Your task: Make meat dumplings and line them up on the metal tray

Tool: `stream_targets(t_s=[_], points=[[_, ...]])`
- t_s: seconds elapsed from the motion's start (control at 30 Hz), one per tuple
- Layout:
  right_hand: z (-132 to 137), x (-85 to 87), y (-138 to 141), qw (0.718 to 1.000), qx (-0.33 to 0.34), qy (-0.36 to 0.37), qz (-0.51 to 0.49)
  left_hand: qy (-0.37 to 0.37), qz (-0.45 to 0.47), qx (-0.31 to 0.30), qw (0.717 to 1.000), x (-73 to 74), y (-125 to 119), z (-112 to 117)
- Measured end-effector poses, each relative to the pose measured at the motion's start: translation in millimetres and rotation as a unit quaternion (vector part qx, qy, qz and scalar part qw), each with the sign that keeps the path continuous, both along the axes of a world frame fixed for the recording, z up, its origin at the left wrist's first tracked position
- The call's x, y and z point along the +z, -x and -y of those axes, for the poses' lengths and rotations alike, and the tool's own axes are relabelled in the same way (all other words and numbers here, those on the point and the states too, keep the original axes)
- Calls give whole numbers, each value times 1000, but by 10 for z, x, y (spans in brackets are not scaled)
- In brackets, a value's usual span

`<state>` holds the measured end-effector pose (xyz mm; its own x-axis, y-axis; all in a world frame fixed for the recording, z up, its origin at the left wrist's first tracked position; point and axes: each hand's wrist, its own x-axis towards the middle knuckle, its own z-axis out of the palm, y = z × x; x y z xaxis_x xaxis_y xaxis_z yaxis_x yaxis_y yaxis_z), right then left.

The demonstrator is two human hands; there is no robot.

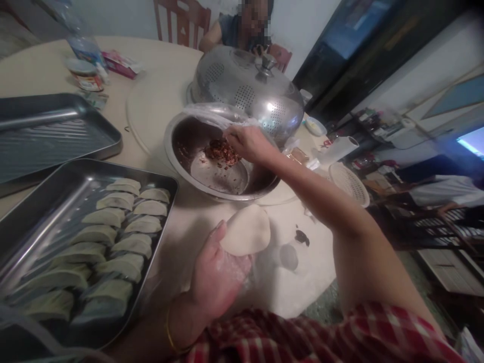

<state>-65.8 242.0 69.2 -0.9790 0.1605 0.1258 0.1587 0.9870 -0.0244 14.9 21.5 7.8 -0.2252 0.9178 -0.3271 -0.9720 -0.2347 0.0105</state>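
A round, pale dumpling wrapper (248, 231) rests on the fingers of my left hand (219, 275), its thumb over the wrapper's edge. My right hand (247, 143) reaches into a large steel bowl (174, 164), its fingers closed just above a clump of reddish-brown minced filling (221, 154). What those fingers hold, if anything, is hidden. Clear plastic film (215, 115) lies bunched over the bowl's far rim. To the left, a metal tray (172, 201) carries two rows of folded dumplings (104, 217).
A second ridged tray (109, 133) overlaps the first at the left. Behind the bowl stands a perforated steel dome (234, 75). A person (230, 33) sits across the table. A white basket (348, 184) and a paper roll (342, 147) are at the right.
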Motion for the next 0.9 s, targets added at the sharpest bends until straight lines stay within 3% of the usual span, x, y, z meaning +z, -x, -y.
stream_targets(t_s=[0.1,0.3,0.53,0.77,0.9], points=[[42,38,-77,999,8,-36,6,-23,-2,6,1000,2,0,-4],[123,84,-100,995,-67,-69,32,-25,1,5,1000,14,-10,-8],[85,-92,140,994,-104,-9,-25,-8,15,21,1000,38,-10,-14],[72,-23,238,989,-117,58,-65,-12,37,14,999,43,-9,-9],[31,-38,200,991,-79,83,-73,-2,36,23,999,59,-6,-10]])
